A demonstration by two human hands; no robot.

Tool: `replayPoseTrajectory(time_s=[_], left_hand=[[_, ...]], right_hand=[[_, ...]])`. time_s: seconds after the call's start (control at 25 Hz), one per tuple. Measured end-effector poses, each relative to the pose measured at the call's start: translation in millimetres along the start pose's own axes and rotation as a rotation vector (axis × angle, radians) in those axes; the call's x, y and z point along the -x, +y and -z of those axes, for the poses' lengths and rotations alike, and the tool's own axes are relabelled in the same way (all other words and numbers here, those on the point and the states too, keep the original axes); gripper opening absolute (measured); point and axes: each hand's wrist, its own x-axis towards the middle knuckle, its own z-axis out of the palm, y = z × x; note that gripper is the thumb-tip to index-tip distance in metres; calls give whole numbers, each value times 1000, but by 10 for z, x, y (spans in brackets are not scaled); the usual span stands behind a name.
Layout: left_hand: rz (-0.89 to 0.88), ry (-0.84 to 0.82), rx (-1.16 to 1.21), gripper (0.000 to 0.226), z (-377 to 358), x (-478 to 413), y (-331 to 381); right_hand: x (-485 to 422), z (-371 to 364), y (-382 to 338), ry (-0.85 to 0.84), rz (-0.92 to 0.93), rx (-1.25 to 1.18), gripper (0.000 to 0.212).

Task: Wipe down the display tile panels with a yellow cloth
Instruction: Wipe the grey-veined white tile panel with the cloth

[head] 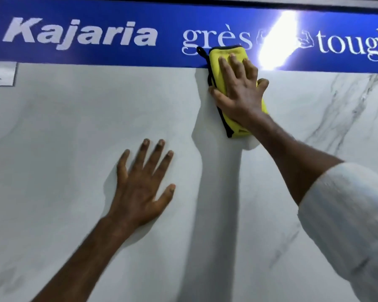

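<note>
A large white marble-look tile panel (63,138) fills the head view, upright in front of me. My right hand (240,90) presses a folded yellow cloth (218,59) with black edging flat against the panel's top edge, fingers straight and reaching onto the blue header strip. The cloth's lower end sticks out below my wrist. My left hand (142,188) rests flat on the tile lower down and to the left, fingers spread, holding nothing.
A blue brand banner (96,53) with white lettering runs across the top, with a bright light glare at its right. A small white label (0,74) sits at the panel's upper left. Grey veining marks the tile at right.
</note>
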Motion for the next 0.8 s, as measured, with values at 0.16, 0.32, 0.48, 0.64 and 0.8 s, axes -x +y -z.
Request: replayPoseTrajectory(time_s=[0.16, 0.32, 0.48, 0.64, 0.8], left_hand=[[7, 51, 65, 71, -39, 11, -21], [-12, 46, 104, 75, -59, 9, -19], [-14, 21, 149, 81, -70, 21, -27], [-23, -45, 189, 82, 28, -5, -51], [-78, -17, 283, 75, 98, 466, 21]], right_hand=[[133, -88, -195, 49, 1, 7, 80], [1275, -220, -404, 132, 62, 64, 72], [2736, -320, -609, 144, -4, 84, 68], [3694, -380, -757, 65, -67, 110, 66], [3013, -317, -757, 74, -83, 101, 69]])
